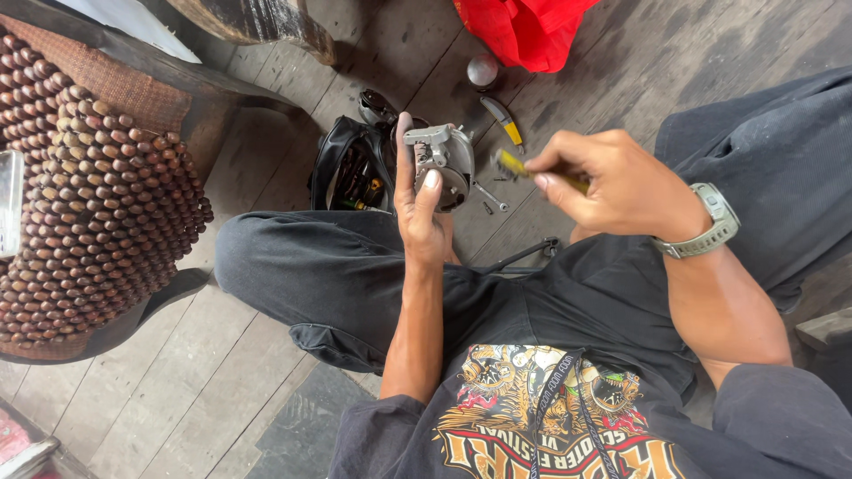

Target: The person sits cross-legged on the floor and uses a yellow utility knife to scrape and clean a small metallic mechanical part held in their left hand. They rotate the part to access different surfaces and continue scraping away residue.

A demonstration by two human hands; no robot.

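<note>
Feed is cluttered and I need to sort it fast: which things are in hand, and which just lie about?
In hand:
left hand holding round grey metal mechanical part
right hand gripping yellow-handled tool

Lying about:
open black tool bag
red bag
yellow-handled knife
brown beaded seat cover

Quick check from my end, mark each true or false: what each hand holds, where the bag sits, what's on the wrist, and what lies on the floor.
1. The left hand holds a round grey metal part. True.
2. The right hand is empty. False: it holds a yellow-handled tool, blurred.
3. A watch is on the right wrist. True.
4. The open black tool bag lies on the beaded seat. False: it lies on the plank floor.
5. A red bag lies on the floor ahead. True.
</note>
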